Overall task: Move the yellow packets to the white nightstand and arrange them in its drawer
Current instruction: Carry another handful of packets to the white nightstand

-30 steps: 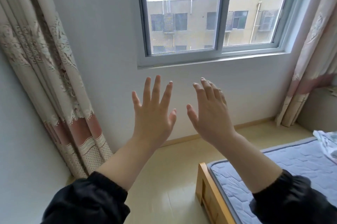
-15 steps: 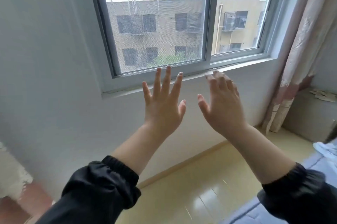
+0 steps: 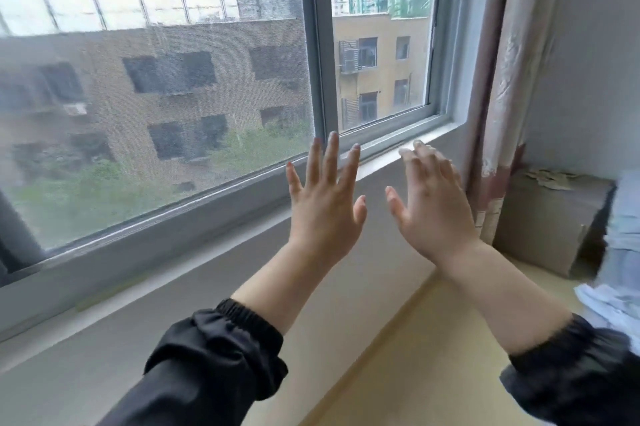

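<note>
My left hand point(image 3: 323, 203) is raised in front of me, palm away, fingers spread, holding nothing. My right hand point(image 3: 433, 207) is raised beside it, fingers apart and empty. Both hands are held up in front of the window sill point(image 3: 391, 162). Black sleeves cover both forearms. No yellow packets and no white nightstand are in view.
A large sliding window point(image 3: 318, 44) fills the wall ahead. A patterned curtain point(image 3: 502, 79) hangs at the right. Beyond it stands a cardboard box point(image 3: 547, 217) on the pale floor point(image 3: 415, 356). White and light blue fabric point(image 3: 623, 252) lies at the right edge.
The view has swung right and closer to the window; the left curtain and the bed have left the frame. Both hands stay raised and open.
</note>
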A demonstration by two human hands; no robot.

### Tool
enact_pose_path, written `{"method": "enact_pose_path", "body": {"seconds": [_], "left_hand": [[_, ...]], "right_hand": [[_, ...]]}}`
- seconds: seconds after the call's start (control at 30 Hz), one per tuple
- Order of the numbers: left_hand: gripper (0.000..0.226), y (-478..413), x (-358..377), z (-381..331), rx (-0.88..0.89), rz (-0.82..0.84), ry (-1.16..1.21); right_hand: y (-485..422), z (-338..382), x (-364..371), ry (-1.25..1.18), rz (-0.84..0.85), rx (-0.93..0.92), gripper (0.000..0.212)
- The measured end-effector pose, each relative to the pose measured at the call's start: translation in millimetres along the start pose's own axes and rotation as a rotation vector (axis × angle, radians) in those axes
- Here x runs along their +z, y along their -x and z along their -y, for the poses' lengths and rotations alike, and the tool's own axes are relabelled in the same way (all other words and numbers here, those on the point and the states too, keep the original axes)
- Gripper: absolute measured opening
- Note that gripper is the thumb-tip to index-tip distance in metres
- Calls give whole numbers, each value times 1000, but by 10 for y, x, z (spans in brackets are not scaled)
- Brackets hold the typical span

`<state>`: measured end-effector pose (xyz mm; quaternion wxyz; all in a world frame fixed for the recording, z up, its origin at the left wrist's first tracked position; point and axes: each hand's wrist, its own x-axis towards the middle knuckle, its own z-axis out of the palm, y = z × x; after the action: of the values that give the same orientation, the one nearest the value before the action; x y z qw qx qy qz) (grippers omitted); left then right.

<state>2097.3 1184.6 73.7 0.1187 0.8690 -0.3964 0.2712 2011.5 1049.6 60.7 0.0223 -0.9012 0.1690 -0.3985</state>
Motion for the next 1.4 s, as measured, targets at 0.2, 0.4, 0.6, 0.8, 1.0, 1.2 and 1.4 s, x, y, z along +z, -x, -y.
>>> {"method": "enact_pose_path", "body": {"seconds": [0.2, 0.4, 0.6, 0.8, 1.0, 1.2, 1.4], "left_hand": [[74, -1109, 842, -15, 63, 36, 73], [72, -2208, 1746, -324, 175, 26, 141], [70, -3433, 2851, -977, 300, 43, 219], [71, -4733, 3738, -1838, 366, 119, 322], [72, -5597, 4599, -3054, 472, 156, 405], [72, -6368, 5593, -4505, 493, 115, 429], [71, -7130, 6336, -5770, 446, 235, 421]], "right_hand": [[-840, -679, 707, 69, -23, 74, 55], [-1400, -1634, 1278, 144, -50, 184, 55], [-2048, -2902, 1935, 258, -6, 288, 60], [-2710, -4284, 2281, 351, 41, 434, 55], [-2901, -5777, 2364, 406, 71, 561, 56], [-3107, -7621, 2506, 438, 124, 605, 56], [-3498, -9256, 2547, 429, 227, 625, 57]]}}
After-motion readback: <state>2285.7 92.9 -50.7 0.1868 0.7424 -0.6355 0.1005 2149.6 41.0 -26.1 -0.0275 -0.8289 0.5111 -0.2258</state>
